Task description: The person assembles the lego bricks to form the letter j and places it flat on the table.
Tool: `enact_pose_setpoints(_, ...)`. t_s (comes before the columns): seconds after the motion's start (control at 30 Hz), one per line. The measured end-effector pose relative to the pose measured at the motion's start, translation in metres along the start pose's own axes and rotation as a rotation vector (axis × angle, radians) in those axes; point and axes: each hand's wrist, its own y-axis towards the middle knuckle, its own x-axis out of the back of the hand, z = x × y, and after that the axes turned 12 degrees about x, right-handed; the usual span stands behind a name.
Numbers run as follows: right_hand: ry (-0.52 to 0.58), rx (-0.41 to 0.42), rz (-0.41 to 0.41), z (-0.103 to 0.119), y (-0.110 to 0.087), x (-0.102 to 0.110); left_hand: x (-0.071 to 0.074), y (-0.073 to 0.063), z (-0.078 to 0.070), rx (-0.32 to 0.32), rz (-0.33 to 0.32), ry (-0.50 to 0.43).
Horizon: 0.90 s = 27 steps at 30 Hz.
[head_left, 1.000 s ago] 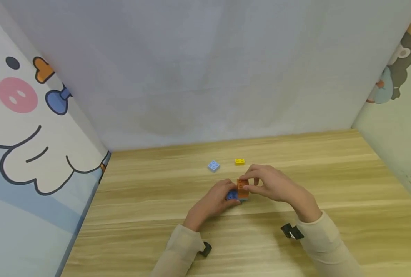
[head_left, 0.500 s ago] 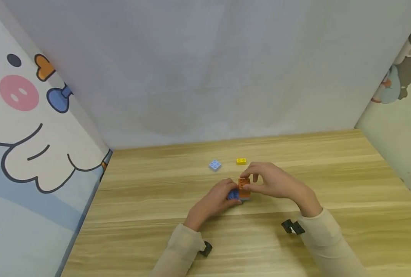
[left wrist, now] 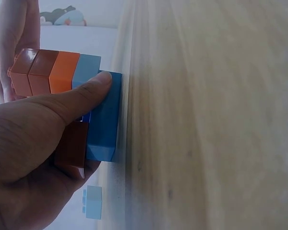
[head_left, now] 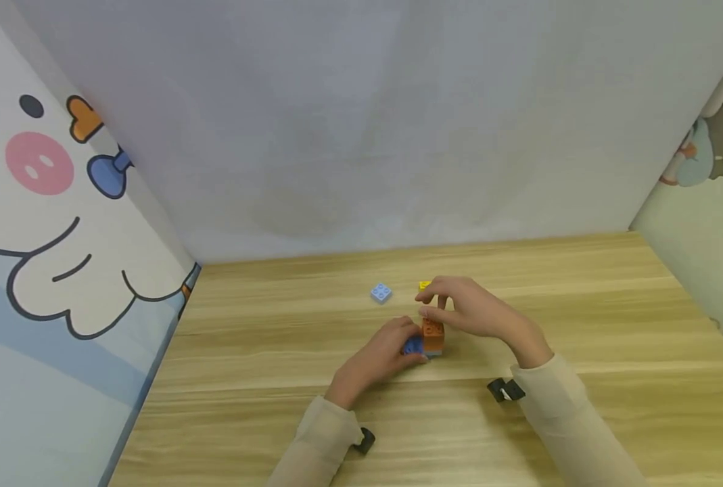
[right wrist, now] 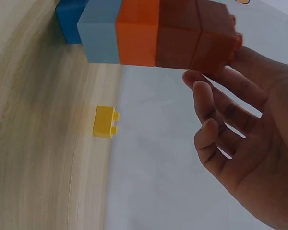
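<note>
The left hand (head_left: 381,355) grips the brick stack (head_left: 431,336) at its blue base, bracing it on the table (head_left: 580,304); the right hand (head_left: 473,312) hovers just above, fingers loose, holding nothing

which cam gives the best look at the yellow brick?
Right wrist. The yellow brick lies alone on the table, fully in view, studs clear. In the head view the right hand covers most of the yellow brick; only a sliver shows. The left wrist view doesn't show it at all.
</note>
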Motion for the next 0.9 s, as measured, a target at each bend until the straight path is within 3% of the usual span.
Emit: enact_pose_setpoints(0.9,-0.058,0.104,0.045,-0.054,0.069,-0.026,0.003,-0.004,-0.003,0.008,-0.008,0.029)
